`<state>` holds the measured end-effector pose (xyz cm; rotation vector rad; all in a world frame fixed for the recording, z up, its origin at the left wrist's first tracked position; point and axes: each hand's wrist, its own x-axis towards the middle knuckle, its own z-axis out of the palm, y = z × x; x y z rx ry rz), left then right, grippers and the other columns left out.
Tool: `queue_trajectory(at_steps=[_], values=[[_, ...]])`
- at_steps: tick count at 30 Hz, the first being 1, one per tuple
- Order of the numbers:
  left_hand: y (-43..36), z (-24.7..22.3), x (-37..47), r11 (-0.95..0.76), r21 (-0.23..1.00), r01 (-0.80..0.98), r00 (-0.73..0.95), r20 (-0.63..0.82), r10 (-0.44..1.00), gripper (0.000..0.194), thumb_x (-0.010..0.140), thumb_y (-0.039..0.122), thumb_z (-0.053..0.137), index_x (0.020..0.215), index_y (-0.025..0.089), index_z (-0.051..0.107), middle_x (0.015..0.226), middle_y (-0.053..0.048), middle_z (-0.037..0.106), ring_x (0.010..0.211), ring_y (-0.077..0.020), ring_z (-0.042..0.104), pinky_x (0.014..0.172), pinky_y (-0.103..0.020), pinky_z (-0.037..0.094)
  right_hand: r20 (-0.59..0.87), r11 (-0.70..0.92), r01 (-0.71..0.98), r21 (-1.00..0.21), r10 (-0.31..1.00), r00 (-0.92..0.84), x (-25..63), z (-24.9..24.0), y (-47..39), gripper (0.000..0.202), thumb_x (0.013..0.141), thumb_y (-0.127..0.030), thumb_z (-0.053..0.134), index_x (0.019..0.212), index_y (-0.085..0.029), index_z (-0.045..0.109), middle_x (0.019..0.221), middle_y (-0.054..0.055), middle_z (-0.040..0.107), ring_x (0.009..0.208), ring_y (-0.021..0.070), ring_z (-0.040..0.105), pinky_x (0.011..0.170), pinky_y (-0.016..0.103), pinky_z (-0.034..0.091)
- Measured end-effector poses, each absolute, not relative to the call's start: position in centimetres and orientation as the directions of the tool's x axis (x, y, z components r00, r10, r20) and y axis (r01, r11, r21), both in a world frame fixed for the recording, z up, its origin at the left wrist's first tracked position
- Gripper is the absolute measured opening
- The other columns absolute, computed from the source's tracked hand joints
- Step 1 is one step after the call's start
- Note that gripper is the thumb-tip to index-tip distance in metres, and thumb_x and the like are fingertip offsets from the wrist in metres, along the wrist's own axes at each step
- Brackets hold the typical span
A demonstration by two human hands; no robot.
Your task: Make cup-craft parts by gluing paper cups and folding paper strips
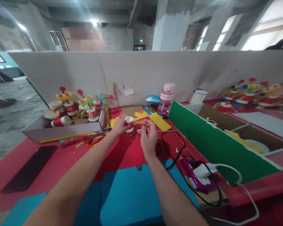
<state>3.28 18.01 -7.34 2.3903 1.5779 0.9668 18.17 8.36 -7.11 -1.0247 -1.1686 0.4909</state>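
The left hand (120,125) holds a small red-and-white cup (129,122) at the middle of the red tabletop (122,155), some fingers hidden. Beside it, the right hand (149,135) curls narrowly; whether it pinches anything, I cannot tell. Far right, toy figures (246,98) blur.

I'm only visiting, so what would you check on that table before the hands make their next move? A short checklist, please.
1. Left hand on the small red-and-white cup: ok, its fingers are at the cup's side.
2. Right hand holding a part: cannot tell, its curled fingers hide any small piece.
3. Black cable well away from the right wrist: not ok, I'd say, as it loops close by.
4. Red-handled tools out of the hands: ok, they lie on the table.
5. Pink bottle standing upright: ok.
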Motion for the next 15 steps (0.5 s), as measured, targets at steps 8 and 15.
queue_trajectory(at_steps=[8, 15], values=[[17.3, -6.2, 2.7, -0.461, 0.428, 0.777, 0.190, 0.539, 0.820, 0.061, 0.065, 0.023, 0.068, 0.122, 0.016, 0.049, 0.112, -0.010, 0.051, 0.108, -0.0248, 0.052, 0.096, -0.038, 0.044, 0.203, -0.074, 0.889, -0.452, 0.962, 0.183, 23.0, -6.7, 8.8, 0.038, 0.073, -0.031, 0.060, 0.107, -0.017, 0.053, 0.107, 0.017, 0.060, 0.107, 0.0336, 0.054, 0.085, 0.042, 0.043], [17.0, -5.0, 2.4, -0.437, 0.430, 0.790, 0.142, 0.565, 0.812, 0.052, 0.065, 0.022, 0.067, 0.115, 0.018, 0.052, 0.111, -0.009, 0.049, 0.107, -0.0241, 0.053, 0.094, -0.036, 0.046, -0.059, -0.199, 0.884, -0.423, 0.980, 0.192, 25.1, -7.5, 9.5, 0.033, 0.077, -0.027, 0.055, 0.108, -0.016, 0.058, 0.105, 0.016, 0.066, 0.099, 0.0277, 0.063, 0.076, 0.032, 0.045]])
